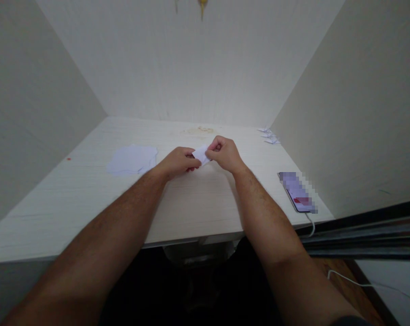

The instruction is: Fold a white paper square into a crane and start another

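A small piece of folded white paper [201, 154] is held just above the desk between my two hands. My left hand [181, 162] pinches its left end between thumb and fingers. At the upper right side of the paper, the thumb and fingertips of my right hand [224, 153] are closed on it. How the folds run is too pale to make out. A stack of white paper sheets [133, 158] lies flat on the desk to the left of my left hand.
Several small folded paper pieces [269, 136] lie at the back right, by the side wall. A phone [296, 192] with a white cable [311, 225] rests near the right edge. The white desk [194, 213] is closed in by walls at the back and sides.
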`<state>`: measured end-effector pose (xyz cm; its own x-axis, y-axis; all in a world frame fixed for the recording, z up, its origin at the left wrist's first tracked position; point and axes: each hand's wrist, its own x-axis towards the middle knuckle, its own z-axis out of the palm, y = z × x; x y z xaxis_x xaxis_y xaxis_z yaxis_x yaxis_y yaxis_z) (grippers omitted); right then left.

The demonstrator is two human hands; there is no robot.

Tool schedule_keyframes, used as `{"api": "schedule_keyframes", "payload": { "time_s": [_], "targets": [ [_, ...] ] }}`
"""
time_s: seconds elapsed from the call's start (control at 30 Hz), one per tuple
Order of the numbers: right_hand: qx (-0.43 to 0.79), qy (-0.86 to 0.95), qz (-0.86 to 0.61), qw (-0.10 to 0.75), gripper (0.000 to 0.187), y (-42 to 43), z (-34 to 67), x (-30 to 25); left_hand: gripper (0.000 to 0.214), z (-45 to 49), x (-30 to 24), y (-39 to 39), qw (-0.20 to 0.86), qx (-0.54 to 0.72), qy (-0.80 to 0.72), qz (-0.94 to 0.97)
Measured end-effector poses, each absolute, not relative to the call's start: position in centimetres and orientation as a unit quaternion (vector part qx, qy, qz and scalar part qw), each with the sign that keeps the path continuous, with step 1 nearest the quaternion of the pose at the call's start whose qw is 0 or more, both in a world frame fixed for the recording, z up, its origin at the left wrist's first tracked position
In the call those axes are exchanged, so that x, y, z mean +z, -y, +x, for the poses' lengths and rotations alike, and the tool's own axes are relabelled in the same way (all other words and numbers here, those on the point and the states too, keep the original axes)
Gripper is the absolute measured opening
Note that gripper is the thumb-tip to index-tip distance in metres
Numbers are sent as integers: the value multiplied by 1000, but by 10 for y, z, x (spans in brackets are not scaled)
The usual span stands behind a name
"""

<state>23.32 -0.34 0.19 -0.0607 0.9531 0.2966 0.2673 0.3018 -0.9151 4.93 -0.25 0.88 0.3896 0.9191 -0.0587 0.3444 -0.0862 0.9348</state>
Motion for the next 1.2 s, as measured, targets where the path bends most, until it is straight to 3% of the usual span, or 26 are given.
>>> {"api": "schedule_keyframes", "payload": {
  "time_s": [0.13,0.37,0.8,1.2],
  "targets": [
    [358,671,-466,452,17,6,232,0,16,50,12,4,479,372,-451,655],
    [359,698,-460,415,17,9,229,-4,16,49,8,2,457,343,-471,672],
    [416,620,-460,480,25,3,219,-10,11,55,4,0,436,392,-486,648],
    [479,576,-469,469,26,6,211,-11,8,57,2,0,432,416,-497,627]
  ]
}}
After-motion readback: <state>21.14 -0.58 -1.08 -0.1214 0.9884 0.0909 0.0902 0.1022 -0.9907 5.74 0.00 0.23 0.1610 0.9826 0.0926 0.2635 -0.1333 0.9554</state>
